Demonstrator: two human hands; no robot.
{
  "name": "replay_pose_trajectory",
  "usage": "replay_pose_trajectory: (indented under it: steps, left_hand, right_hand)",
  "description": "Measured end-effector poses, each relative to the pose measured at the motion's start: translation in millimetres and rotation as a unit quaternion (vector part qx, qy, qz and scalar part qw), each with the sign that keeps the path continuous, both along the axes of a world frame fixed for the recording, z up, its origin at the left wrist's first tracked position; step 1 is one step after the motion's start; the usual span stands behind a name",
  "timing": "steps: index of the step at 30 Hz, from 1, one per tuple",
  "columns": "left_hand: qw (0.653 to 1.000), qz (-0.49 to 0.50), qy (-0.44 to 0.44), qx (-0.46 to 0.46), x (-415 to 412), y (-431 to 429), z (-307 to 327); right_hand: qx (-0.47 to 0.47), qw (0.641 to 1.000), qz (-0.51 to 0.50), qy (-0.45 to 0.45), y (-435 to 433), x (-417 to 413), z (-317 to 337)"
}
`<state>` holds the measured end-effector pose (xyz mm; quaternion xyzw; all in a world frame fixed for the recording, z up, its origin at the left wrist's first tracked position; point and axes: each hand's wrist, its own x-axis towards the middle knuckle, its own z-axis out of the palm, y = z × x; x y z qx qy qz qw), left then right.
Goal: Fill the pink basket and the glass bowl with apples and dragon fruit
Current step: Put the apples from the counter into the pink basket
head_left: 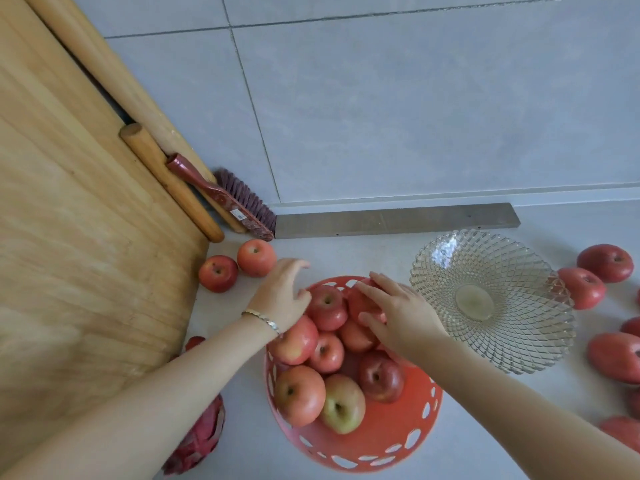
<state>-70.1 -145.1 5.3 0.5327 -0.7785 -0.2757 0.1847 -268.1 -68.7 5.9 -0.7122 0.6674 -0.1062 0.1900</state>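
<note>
The pink basket (398, 441) sits on the floor at centre bottom and holds several red apples (299, 396). My right hand (398, 313) grips one apple (363, 299) at the basket's far rim. My left hand (282, 292) hovers over the basket's far left edge, fingers spread, holding nothing. Two loose apples (256, 256) lie just beyond it. The glass bowl (512, 348), with nothing in it, stands to the right of the basket. A dragon fruit (201, 441) lies under my left forearm, partly hidden.
More apples (604, 261) lie on the floor right of the bowl. A wooden panel (69, 237) with round poles leans at the left, a red brush (228, 199) against it. A grey bar (398, 220) lies along the wall base.
</note>
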Motion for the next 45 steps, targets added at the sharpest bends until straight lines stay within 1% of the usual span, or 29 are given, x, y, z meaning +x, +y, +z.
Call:
replay_pose_trajectory:
  steps: [3, 5, 7, 8, 10, 12, 13, 15, 18, 20, 23, 26, 28, 30, 33, 35, 36, 39, 42, 43, 45]
  left_hand:
    - [0.997, 0.067, -0.034, 0.022, 31, -20, -5]
    - [0.987, 0.135, -0.087, 0.027, 51, -36, -10]
    - [0.97, 0.184, -0.146, 0.058, 69, -51, -16]
    - [0.963, 0.189, -0.173, 0.085, 77, -58, -18]
    - [0.952, 0.167, -0.226, 0.12, 89, -72, -23]
    - [0.947, 0.154, -0.26, 0.111, 100, -85, -30]
    - [0.945, 0.153, -0.269, 0.109, 103, -89, -34]
    - [0.938, 0.147, -0.283, 0.137, 107, -98, -44]
    - [0.925, 0.128, -0.312, 0.177, 110, -104, -58]
    - [0.926, 0.128, -0.311, 0.172, 110, -103, -66]
    - [0.931, 0.136, -0.304, 0.15, 110, -101, -77]
    - [0.928, 0.138, -0.308, 0.157, 112, -101, -75]
    - [0.93, 0.141, -0.299, 0.164, 110, -99, -68]
    - [0.938, 0.161, -0.263, 0.157, 105, -92, -55]
    - [0.962, 0.169, -0.166, 0.136, 88, -74, -25]
    - [0.975, 0.144, -0.118, 0.119, 75, -59, -2]
    - [0.981, 0.127, -0.105, 0.105, 68, -48, 10]
    - [0.992, 0.079, -0.06, 0.081, 47, -11, 42]
    - [0.996, 0.031, -0.041, 0.073, 28, 34, 61]
    - [0.997, 0.022, -0.039, 0.069, 25, 44, 64]
    - [0.997, 0.007, -0.034, 0.065, 18, 67, 67]
  right_hand:
    - [0.068, 0.997, -0.01, 0.025, -14, 2, 17]
    - [0.066, 0.996, 0.02, 0.061, -32, 12, 28]
    - [0.041, 0.997, 0.043, 0.055, -56, 32, 33]
    - [0.039, 0.997, 0.056, 0.045, -69, 44, 35]
    - [0.062, 0.994, 0.088, 0.024, -97, 73, 33]
    - [0.095, 0.989, 0.114, 0.013, -128, 106, 22]
    - [0.105, 0.987, 0.119, 0.01, -141, 120, 15]
    - [0.129, 0.984, 0.12, 0.015, -167, 149, -3]
    - [0.168, 0.975, 0.126, 0.074, -191, 175, -35]
    - [0.175, 0.971, 0.124, 0.103, -197, 179, -51]
    - [0.157, 0.977, 0.116, 0.088, -203, 179, -64]
    - [0.16, 0.982, 0.094, 0.035, -195, 169, -62]
    - [0.136, 0.988, 0.07, -0.018, -179, 155, -52]
    - [0.088, 0.993, 0.054, -0.065, -162, 137, -34]
    - [0.009, 0.989, 0.013, -0.147, -130, 106, 3]
    - [-0.008, 0.976, -0.035, -0.216, -107, 85, 24]
    - [-0.002, 0.964, -0.059, -0.258, -93, 73, 36]
    - [0.072, 0.912, -0.102, -0.392, -50, 36, 58]
    - [0.123, 0.875, -0.13, -0.45, -1, 6, 66]
    - [0.132, 0.868, -0.139, -0.459, 11, 0, 63]
    - [0.149, 0.864, -0.163, -0.452, 39, -11, 54]
